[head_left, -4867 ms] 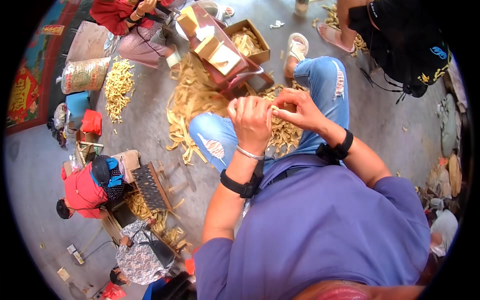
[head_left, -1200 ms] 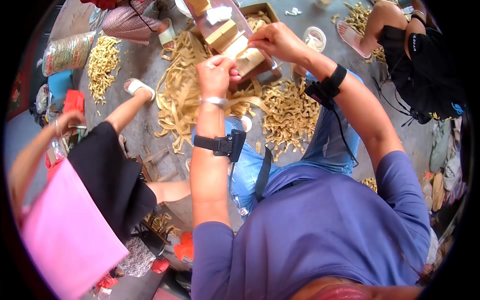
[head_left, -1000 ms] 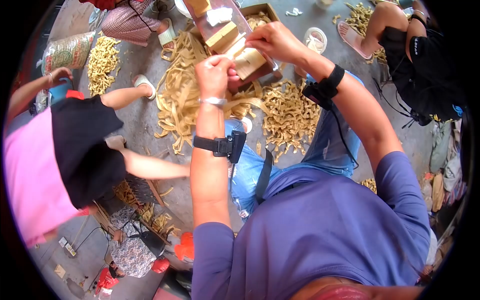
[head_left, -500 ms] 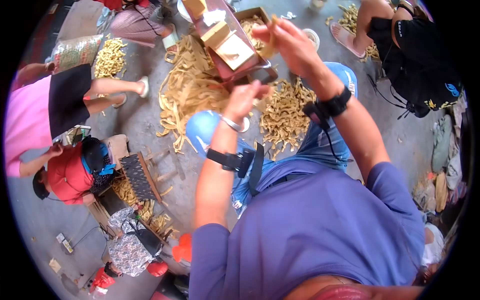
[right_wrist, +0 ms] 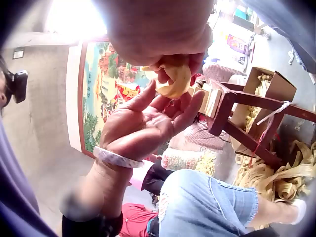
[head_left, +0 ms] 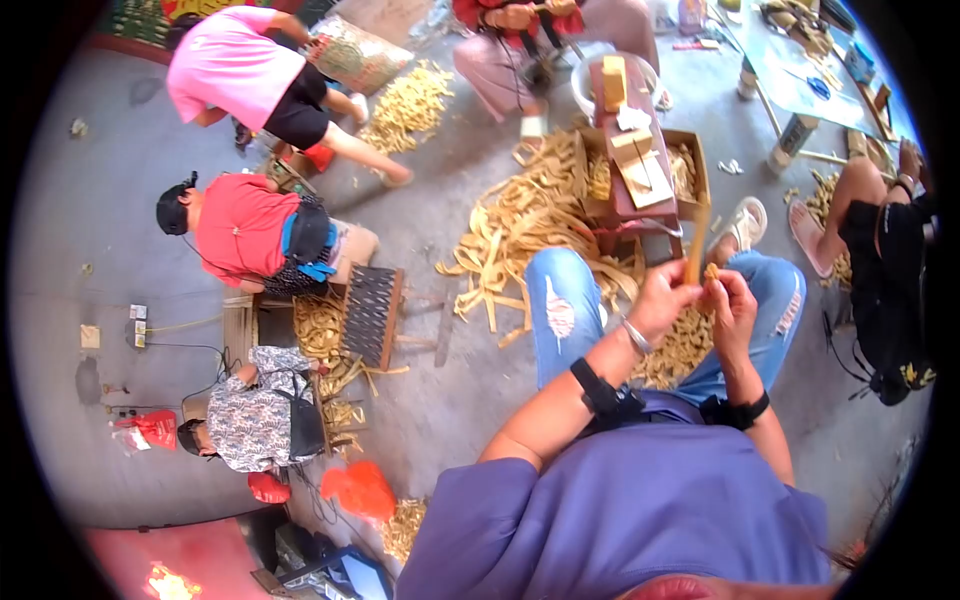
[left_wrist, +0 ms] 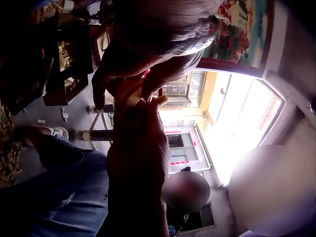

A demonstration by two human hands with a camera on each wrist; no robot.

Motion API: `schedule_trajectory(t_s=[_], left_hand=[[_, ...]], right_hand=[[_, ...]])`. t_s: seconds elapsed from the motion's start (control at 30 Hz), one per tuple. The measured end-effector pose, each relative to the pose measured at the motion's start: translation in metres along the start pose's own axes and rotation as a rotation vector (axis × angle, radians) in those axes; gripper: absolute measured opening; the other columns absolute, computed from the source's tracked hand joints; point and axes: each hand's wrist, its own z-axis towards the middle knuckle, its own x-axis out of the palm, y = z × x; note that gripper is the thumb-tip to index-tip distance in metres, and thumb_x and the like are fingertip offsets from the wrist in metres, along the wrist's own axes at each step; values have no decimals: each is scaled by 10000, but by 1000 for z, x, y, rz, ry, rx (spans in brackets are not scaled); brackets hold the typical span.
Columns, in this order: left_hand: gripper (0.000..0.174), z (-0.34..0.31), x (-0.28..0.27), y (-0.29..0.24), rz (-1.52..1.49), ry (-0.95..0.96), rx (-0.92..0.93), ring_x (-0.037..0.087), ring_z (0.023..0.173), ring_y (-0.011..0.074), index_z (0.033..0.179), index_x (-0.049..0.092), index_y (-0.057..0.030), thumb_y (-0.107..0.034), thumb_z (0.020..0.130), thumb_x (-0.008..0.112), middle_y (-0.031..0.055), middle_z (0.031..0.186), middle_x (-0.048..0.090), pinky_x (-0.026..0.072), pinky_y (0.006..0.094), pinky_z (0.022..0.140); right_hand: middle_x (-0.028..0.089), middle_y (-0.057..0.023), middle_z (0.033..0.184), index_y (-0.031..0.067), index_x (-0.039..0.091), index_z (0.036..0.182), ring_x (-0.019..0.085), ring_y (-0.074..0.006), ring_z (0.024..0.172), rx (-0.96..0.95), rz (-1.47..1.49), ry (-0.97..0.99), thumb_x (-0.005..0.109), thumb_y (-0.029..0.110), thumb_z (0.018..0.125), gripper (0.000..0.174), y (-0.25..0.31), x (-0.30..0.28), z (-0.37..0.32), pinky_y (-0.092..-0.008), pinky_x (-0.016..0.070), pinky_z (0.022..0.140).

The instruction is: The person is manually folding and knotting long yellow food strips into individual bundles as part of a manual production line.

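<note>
Pinching a looped tan strip [right_wrist: 178,87] between left hand [head_left: 660,302] and right hand [head_left: 734,310], I hold it up near the reddish bench's [head_left: 617,195] closest end; should either pinch slacken, the loop could spring open.

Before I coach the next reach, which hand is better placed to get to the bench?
Probably the left hand: in the head view it's nearer the bench than the right hand. Both hold the strip, though, so its grip would likely need freeing first.
</note>
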Motion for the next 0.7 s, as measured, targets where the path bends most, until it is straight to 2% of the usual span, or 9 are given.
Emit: schedule_trajectory(t_s=[0.07,0.17,0.2,0.3,0.33,0.4,0.5,0.6,0.7], left_hand=[[313,-1,8,-3,-1,-98,52,608,812,87,1195,559,21,-23,885,551,13,937,624,513,230,732],[269,5,-6,-4,272,-190,41,600,767,95,1143,596,31,-35,890,532,25,872,624,496,239,680],[257,3,-6,-11,415,-216,46,596,747,99,1123,610,32,-42,890,531,29,848,625,489,244,662],[263,-6,3,-17,920,-116,333,531,671,120,1048,627,25,-49,798,588,61,761,572,449,268,608],[285,-8,5,-16,909,-53,354,533,684,120,1049,627,24,-50,775,598,66,791,571,451,269,610],[347,-9,7,-25,796,30,226,536,721,120,1067,623,3,-61,726,620,84,876,570,452,263,625],[241,-22,29,-46,683,-266,180,563,757,133,971,613,-37,-38,730,612,42,819,583,435,265,675],[201,-18,28,-44,1281,-260,692,576,771,184,914,594,-73,-26,720,624,25,813,588,407,335,754],[203,-26,34,-42,1408,-163,755,571,796,216,896,581,-104,-30,714,631,25,819,587,362,383,809]], right_hand=[[635,-43,823,15,584,937,585,-118,751,37,26,1,538,66,919,72,1,-3,4,-231,459,701],[648,-102,975,39,571,919,599,-236,946,-567,-518,-60,526,39,891,53,48,6,2,-329,439,870],[623,-128,1090,48,554,906,530,-309,1124,-612,-620,-28,529,21,857,61,64,6,-2,-416,351,993],[627,-107,1069,42,549,911,523,-297,1162,-681,-825,90,532,24,856,61,77,11,5,-440,318,1017],[613,-124,1032,34,548,920,556,-308,1058,-683,-840,131,522,7,851,78,73,9,10,-411,394,927],[615,-99,949,29,555,899,579,-246,916,-511,-674,66,529,18,864,45,42,-1,23,-354,436,808],[605,-39,815,17,577,861,545,-129,719,-205,-306,-2,580,50,869,34,27,-1,11,-264,431,632],[589,25,716,10,607,817,498,-43,625,109,-15,-60,653,84,848,92,8,-3,25,-204,399,548],[594,31,658,6,644,758,490,-26,575,228,97,-97,699,65,810,96,-8,-3,22,-182,394,520]])
